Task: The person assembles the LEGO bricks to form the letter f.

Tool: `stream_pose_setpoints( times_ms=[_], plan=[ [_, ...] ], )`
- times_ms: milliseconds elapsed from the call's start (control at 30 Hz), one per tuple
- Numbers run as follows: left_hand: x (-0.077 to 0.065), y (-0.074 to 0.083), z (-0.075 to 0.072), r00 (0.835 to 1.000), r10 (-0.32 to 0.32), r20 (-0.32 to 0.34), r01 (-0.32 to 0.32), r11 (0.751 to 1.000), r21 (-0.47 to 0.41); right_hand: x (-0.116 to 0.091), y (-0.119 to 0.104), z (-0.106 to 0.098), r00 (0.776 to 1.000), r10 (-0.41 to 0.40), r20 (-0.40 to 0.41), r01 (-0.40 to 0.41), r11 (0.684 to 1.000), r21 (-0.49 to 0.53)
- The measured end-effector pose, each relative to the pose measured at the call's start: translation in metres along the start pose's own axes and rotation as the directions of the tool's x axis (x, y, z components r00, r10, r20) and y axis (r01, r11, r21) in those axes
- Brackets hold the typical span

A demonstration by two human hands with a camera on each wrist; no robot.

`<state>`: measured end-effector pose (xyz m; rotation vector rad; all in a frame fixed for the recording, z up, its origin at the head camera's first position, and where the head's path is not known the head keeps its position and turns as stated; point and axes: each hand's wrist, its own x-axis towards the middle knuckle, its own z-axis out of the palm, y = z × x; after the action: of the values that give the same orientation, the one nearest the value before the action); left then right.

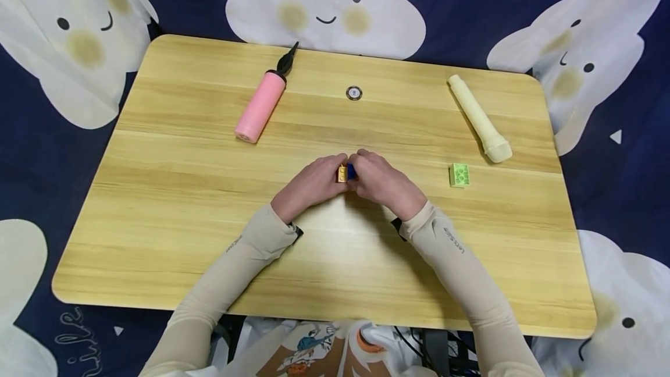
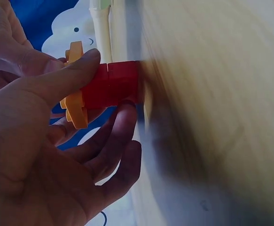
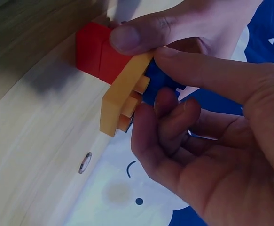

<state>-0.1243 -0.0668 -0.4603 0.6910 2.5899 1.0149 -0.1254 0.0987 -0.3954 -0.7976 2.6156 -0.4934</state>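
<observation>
a: where's the work rn?
b: mid table [image 1: 183,220], btwn both hands: red blocks [image 3: 92,49], an orange piece [image 1: 342,174] across one end, & a blue block [image 1: 351,171] at the orange's studded side.
a: hands?
b: left hand [image 1: 309,182] grips the red blocks, thumb one side, fingertip opp. right hand [image 1: 384,182] pinches the blue block w/ bent fingers.
a: why like that?
b: prob left steadies the stack while right controls the blue. red end's down nr the table, maybe for backing; can't tell if it touches.
a: & the other stuff?
b: green block [image 1: 460,174] & pale mic-shaped thing [image 1: 478,118] off to the right, pink pump [image 1: 262,106] & round chip [image 1: 354,93] farther back. prob spaced out to leave elbow room.
a: what do the diff views add?
b: head view gets orange studs & a bit of blue, but no red. both wrist views show red, w/ a seam, so looks like 2 blocks. right wrist's best for blue vs studs; left wrist doesn't clearly show blue. pump's only in head view.
</observation>
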Motion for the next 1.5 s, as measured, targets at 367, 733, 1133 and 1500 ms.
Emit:
stream_pose_setpoints(
  times_ms=[367, 733, 1133, 1500],
  plan=[
    [0.001, 0.001, -0.004, 0.999, -0.044, 0.029, 0.043, 0.998, 0.039, -0.025, 0.034, -0.025, 0.987, 0.157, 0.043, -0.16, 0.983, 0.092],
    [0.001, 0.006, -0.009, 0.996, -0.079, 0.046, 0.075, 0.992, 0.098, -0.077, 0.146, -0.06, 0.864, 0.499, 0.061, -0.503, 0.856, 0.118],
    [0.002, 0.009, -0.007, 0.996, -0.073, 0.056, 0.067, 0.993, 0.099, -0.085, 0.171, -0.043, 0.841, 0.536, 0.078, -0.541, 0.834, 0.104],
    [0.004, 0.011, -0.003, 0.995, -0.073, 0.073, 0.066, 0.993, 0.098, -0.09, 0.169, -0.039, 0.858, 0.503, 0.101, -0.511, 0.857, 0.066]
  ],
)
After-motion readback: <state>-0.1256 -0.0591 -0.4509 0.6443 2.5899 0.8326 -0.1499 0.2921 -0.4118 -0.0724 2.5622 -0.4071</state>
